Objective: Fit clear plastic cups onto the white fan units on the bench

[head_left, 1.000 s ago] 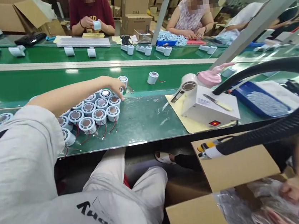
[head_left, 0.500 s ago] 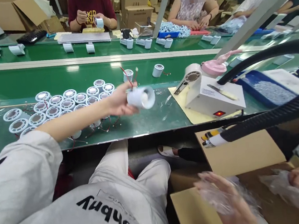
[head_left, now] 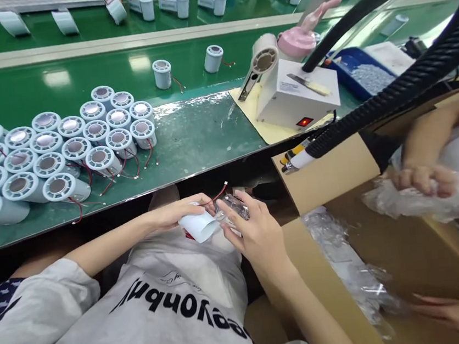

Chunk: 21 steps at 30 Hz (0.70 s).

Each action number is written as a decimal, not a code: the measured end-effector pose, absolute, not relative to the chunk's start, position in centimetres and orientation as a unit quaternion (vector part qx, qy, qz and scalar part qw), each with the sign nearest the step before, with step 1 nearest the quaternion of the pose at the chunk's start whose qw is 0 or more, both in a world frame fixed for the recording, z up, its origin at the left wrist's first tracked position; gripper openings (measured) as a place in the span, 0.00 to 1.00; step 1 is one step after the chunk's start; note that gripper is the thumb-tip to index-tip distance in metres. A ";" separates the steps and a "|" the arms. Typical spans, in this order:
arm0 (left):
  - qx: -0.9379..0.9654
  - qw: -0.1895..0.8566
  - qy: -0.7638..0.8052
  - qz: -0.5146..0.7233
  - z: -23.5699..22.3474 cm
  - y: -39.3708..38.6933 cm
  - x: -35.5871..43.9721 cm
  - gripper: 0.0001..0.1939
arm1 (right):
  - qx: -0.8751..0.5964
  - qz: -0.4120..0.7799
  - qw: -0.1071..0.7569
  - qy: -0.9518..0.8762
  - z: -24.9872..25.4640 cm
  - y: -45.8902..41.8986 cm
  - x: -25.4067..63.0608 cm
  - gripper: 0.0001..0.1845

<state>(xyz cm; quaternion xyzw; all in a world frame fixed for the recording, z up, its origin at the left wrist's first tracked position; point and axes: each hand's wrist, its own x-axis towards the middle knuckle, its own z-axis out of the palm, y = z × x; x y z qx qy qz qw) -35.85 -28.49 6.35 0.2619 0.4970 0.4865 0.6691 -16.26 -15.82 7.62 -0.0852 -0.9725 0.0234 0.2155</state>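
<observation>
Above my lap, my left hand [head_left: 178,211] is closed around a light-blue cylindrical housing [head_left: 198,226], tilted so its open end faces right and down. A thin red wire [head_left: 217,194] with a small white plug rises from it. My right hand [head_left: 263,229] pinches a clear plastic piece [head_left: 237,206] right beside that open end. Whether the two parts touch I cannot tell. On the bench to the left, several similar light-blue housings [head_left: 99,159] stand in a cluster, their round vented ends up and red wires trailing.
A white box-shaped machine [head_left: 299,98] with a lit red switch and black hose [head_left: 372,111] sits on the bench. Two housings [head_left: 214,59] stand on the green belt. At right, a cardboard box [head_left: 408,251] holds clear bags; another person's hands [head_left: 425,180] are there.
My left hand has brought the housing down from over the bench to my lap. My right hand has come from the box at right and now holds the clear plastic piece. The view has tilted down.
</observation>
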 end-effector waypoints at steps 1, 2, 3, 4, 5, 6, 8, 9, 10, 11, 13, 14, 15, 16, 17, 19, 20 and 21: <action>0.302 0.662 0.507 0.462 6.5 -28.5 -36.0 0.27 | -0.094 0.032 0.202 -0.974 7.6 -15.9 -16.5 0.27; 0.347 0.645 0.524 0.435 6.6 -28.6 -36.1 0.24 | -0.098 0.042 0.189 -0.976 7.5 -15.9 -16.7 0.26; 0.391 0.618 0.543 0.412 6.6 -28.6 -36.2 0.20 | -0.096 0.053 0.179 -0.978 7.4 -16.0 -16.9 0.24; 0.433 0.586 0.562 0.393 6.6 -28.5 -36.2 0.17 | -0.088 0.065 0.171 -0.979 7.3 -15.9 -17.1 0.21; 0.469 0.551 0.578 0.377 6.6 -28.5 -36.2 0.15 | -0.077 0.078 0.166 -0.980 7.2 -15.9 -17.2 0.19; 0.494 0.518 0.595 0.365 6.6 -28.4 -36.3 0.13 | -0.063 0.092 0.159 -0.981 7.1 -15.9 -17.2 0.18; 0.504 0.471 0.631 0.355 6.5 -28.3 -36.4 0.13 | -0.044 0.121 0.144 -0.981 7.0 -16.0 -17.0 0.16; 0.493 0.462 0.647 0.354 6.5 -28.3 -36.5 0.14 | -0.045 0.132 0.139 -0.980 7.0 -16.0 -16.8 0.16; 0.477 0.460 0.659 0.355 6.4 -28.3 -36.6 0.15 | -0.055 0.137 0.144 -0.979 6.9 -16.2 -16.5 0.16; 0.460 0.465 0.668 0.356 6.2 -28.3 -36.7 0.16 | -0.070 0.135 0.159 -0.976 6.8 -16.3 -16.3 0.17; 0.437 0.483 0.672 0.352 5.9 -28.3 -36.8 0.16 | -0.103 0.111 0.203 -0.967 6.5 -16.5 -16.1 0.22; 0.437 0.490 0.670 0.345 5.8 -28.2 -36.8 0.15 | -0.114 0.095 0.216 -0.965 6.3 -16.6 -16.2 0.25; 0.443 0.494 0.667 0.338 5.7 -28.2 -36.7 0.15 | -0.118 0.086 0.215 -0.966 6.0 -16.5 -16.3 0.26; 0.453 0.493 0.664 0.332 5.6 -28.1 -36.5 0.14 | -0.118 0.087 0.199 -0.969 5.8 -16.5 -16.4 0.27; 0.464 0.487 0.662 0.330 5.6 -28.0 -36.3 0.13 | -0.116 0.102 0.172 -0.973 5.5 -16.3 -16.6 0.26; 0.475 0.454 0.672 0.341 5.6 -27.9 -35.9 0.12 | -0.115 0.171 0.119 -0.971 4.9 -16.0 -16.9 0.19; 0.472 0.433 0.681 0.355 5.7 -27.9 -35.7 0.12 | -0.117 0.219 0.104 -0.963 4.8 -15.9 -17.0 0.13; 0.465 0.414 0.689 0.371 5.7 -27.9 -35.6 0.12 | -0.122 0.269 0.100 -0.950 4.6 -15.8 -17.0 0.08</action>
